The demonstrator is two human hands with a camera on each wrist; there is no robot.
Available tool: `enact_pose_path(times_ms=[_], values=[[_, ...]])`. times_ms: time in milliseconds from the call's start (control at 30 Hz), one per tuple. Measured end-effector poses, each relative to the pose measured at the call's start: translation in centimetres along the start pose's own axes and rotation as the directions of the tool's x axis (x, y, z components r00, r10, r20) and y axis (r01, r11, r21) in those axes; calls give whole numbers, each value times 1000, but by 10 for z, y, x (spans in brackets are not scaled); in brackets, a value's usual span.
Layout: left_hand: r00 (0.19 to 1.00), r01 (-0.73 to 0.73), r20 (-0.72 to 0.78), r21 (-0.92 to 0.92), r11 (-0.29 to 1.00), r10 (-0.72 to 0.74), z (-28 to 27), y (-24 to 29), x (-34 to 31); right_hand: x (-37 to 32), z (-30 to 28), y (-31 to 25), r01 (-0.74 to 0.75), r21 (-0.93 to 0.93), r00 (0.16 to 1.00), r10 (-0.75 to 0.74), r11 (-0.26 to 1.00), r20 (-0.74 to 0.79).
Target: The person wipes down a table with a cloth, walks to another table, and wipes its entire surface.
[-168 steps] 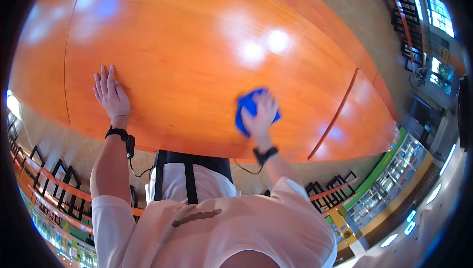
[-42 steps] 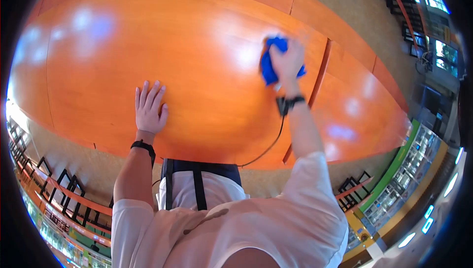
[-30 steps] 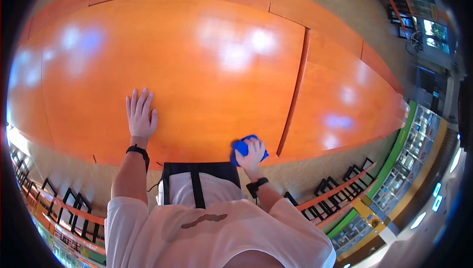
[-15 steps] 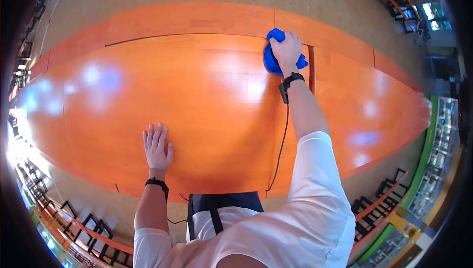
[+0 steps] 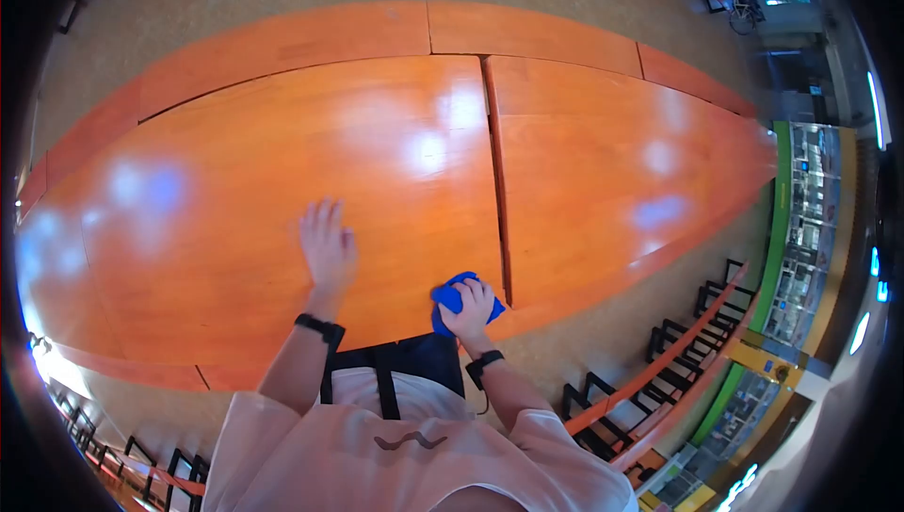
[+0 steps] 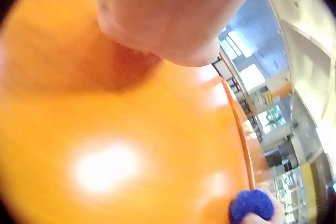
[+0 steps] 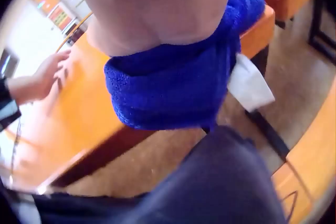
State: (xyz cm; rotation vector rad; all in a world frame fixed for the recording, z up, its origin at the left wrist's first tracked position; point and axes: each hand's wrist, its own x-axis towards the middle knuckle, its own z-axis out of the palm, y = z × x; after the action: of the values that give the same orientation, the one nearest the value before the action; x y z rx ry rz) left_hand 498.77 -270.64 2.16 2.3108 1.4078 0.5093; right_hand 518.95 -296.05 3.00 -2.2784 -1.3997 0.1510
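At the near edge of the orange wooden table (image 5: 282, 163), my right hand (image 5: 474, 309) holds a bunched blue cloth (image 5: 450, 298), close to the gap between two tabletops. The right wrist view shows the fuzzy cloth (image 7: 163, 90) bulging under the hand and hanging past the table edge, with a white tag (image 7: 251, 85) sticking out. My left hand (image 5: 328, 243), blurred, is over the tabletop to the left of the cloth, its fingers extended and holding nothing. Its shadow falls on the wood in the left wrist view.
A dark gap (image 5: 496, 182) separates this table from another on the right. Along the far side runs an orange bench (image 5: 311, 41). Black-legged benches (image 5: 650, 361) stand behind at the right. The person's dark-clad leg (image 7: 220, 171) is close below the near edge.
Over the last half second my right hand has brought the cloth from the far edge back to the near edge. The left hand has shifted toward the gap, and the head view has turned right.
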Motion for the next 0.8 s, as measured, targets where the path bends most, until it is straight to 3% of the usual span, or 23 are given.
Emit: enact_pose_path(times_ms=[100,200,233,300,367,500,600,633,700,800], values=[[995,43,77,294,955,-68,34,39,2,25,20,9,-23,34,999,24,999,-36],[980,86,151,257,963,-128,27,38,5,116,34,12,-12,-38,998,9,999,-62],[980,84,153,254,964,-126,27,35,-2,152,40,7,-68,-16,995,67,998,-72],[987,79,114,247,966,-110,35,26,2,228,54,5,47,-18,986,-49,999,-158],[985,86,121,250,964,-119,29,29,4,297,61,5,56,12,994,-55,998,-93],[985,99,111,247,964,-130,29,27,7,402,84,-3,98,16,982,-94,995,-164],[983,114,113,250,961,-146,31,29,5,456,103,5,195,-86,947,-210,977,-242],[985,117,98,245,963,-144,32,28,6,468,106,1,117,11,976,-113,993,-187],[989,111,73,232,966,-131,33,28,5,487,108,-3,57,-51,990,-63,997,-127],[987,110,90,251,962,-137,31,32,6,485,114,5,93,-39,982,-99,995,-160]])
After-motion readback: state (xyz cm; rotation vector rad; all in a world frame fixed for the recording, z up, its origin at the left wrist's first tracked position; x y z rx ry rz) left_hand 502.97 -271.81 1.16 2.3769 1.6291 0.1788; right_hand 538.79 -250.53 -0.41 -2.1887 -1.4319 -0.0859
